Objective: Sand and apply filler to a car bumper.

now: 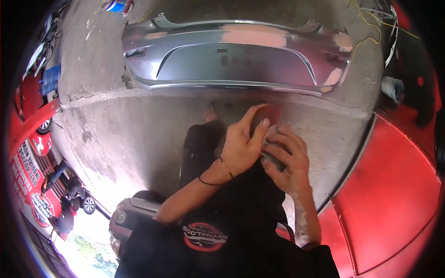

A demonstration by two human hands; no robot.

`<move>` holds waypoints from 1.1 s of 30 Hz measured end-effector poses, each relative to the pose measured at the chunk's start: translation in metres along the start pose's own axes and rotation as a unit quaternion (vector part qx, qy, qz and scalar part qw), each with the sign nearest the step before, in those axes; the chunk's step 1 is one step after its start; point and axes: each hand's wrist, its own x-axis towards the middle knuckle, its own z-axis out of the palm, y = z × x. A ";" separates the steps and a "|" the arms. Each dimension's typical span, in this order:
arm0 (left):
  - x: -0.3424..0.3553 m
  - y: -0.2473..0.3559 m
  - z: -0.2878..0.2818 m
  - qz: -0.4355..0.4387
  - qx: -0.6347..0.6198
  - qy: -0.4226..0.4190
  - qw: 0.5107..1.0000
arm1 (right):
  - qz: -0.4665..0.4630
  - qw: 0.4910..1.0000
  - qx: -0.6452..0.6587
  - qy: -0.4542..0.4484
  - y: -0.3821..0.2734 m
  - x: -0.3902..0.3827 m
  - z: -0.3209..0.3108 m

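Note:
My left hand [243,141], with a dark band and a thin bracelet at the wrist, pinches a thin sheet [273,113] between thumb and fingers. Dark and reddish on its visible faces, the sheet looks like sandpaper. Close beside it, my right hand [289,155] has its fingers curled over a dark grey, block-like piece [274,160], mostly hidden under them. Both hands are in front of my body, over my dark-clothed lap. Beyond them on the floor lies a grey car bumper cover [194,60] with pinkish filler patches along its top and right end.
Red panels [394,185] stand close on my right, with a bucket [392,88] above them. A yellow cord [371,39] trails at the far right. Another container [113,5] is at the far left. People [69,199] and a red car [32,97] are off to the left.

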 end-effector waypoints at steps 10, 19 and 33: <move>0.234 -0.246 -0.029 0.020 -0.356 0.071 0.932 | -0.118 0.977 0.166 0.070 0.228 0.097 0.171; 0.327 -0.362 -0.073 0.033 -0.529 -0.197 0.825 | -0.260 0.950 0.148 0.095 0.329 0.179 0.289; 0.344 -0.415 -0.142 0.373 -0.113 -0.077 0.918 | -0.147 0.932 -0.244 0.222 0.271 0.188 0.313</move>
